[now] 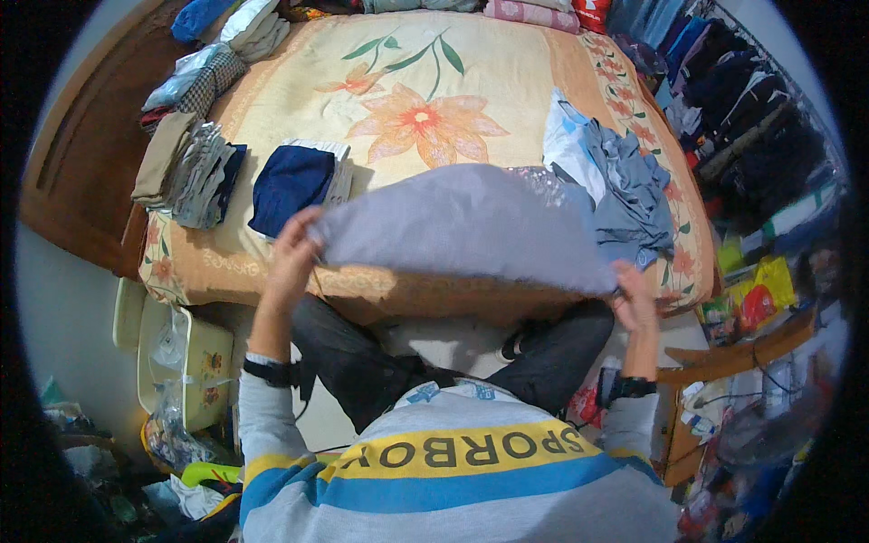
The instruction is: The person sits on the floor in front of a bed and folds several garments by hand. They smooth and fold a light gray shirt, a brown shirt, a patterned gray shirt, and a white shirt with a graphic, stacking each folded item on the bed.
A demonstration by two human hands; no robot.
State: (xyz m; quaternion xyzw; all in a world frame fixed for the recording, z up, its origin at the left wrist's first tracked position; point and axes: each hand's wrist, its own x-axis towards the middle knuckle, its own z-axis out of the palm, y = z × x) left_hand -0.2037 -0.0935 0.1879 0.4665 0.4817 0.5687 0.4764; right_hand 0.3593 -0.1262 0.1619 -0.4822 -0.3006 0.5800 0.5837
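A grey cloth (461,227), perhaps a garment, is stretched wide in the air over the near edge of the bed. My left hand (297,237) grips its left end, close to a folded navy garment (292,180) that lies on pale folded cloth. Its lower right corner is pinched in my right hand (633,292), which is slightly blurred. Beyond that hand lies a loose heap of grey-blue clothes (628,180) with a white and blue piece (570,136). A patterned dark cloth (536,182) shows partly behind the raised grey one.
The bed (271,115) has a floral cover. Stacked folded clothes (197,173) stand on its left, with more piles (197,81) behind. Hanging clothes (740,102) line the right side. A cream plastic bin (207,366) stands at lower left, a wooden chair part (740,360) at lower right.
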